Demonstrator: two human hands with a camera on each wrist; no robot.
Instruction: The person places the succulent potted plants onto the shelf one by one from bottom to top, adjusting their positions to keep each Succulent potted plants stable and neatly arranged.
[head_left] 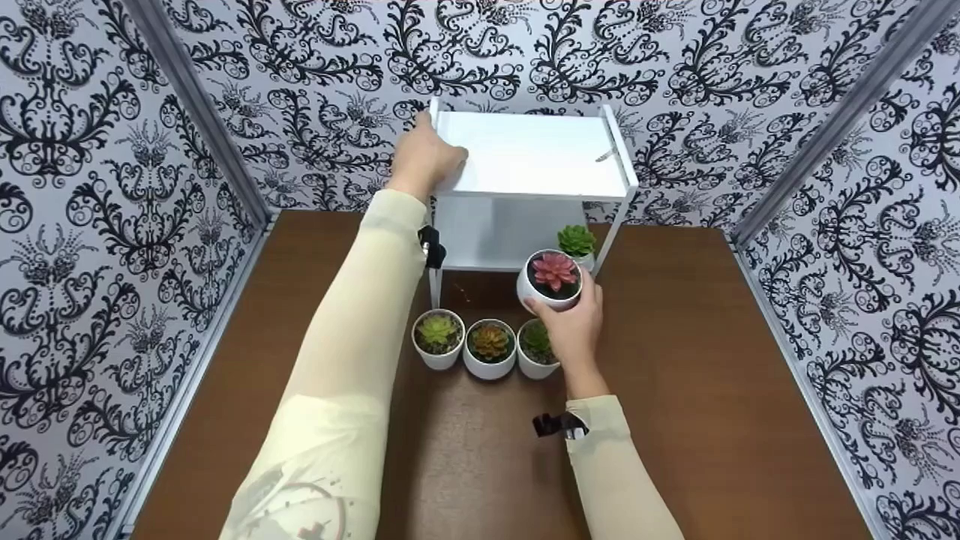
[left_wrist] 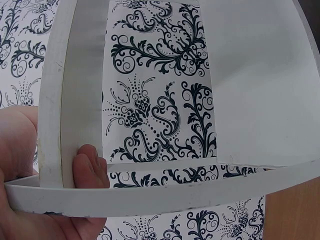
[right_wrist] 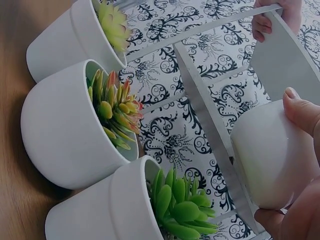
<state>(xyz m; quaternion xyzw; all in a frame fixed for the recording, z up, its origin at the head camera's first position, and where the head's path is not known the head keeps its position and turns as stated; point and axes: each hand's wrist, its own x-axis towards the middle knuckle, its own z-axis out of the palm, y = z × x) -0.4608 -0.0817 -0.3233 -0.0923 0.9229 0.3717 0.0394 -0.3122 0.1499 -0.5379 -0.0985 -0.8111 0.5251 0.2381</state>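
Observation:
My left hand (head_left: pixel 426 159) grips the upper left side of a white two-tier shelf (head_left: pixel 536 154). In the left wrist view, its fingers (left_wrist: pixel 90 170) curl round the shelf's frame (left_wrist: pixel 150 200). My right hand (head_left: pixel 576 322) holds a white pot with a red succulent (head_left: pixel 554 271) at the front edge of the lower tier, towards the right. In the right wrist view, thumb and fingers clasp the side of this pot (right_wrist: pixel 275 155). A potted green succulent (head_left: pixel 577 241) stands behind it on the lower tier, its pot partly hidden.
In front of the shelf, a row of white pots stands on the brown table (head_left: pixel 480 465): a yellow-green succulent (head_left: pixel 438 334), an orange-green one (head_left: pixel 490 349) and a green one (head_left: pixel 537 345) partly covered by my right hand. Patterned walls (head_left: pixel 862 247) surround the table.

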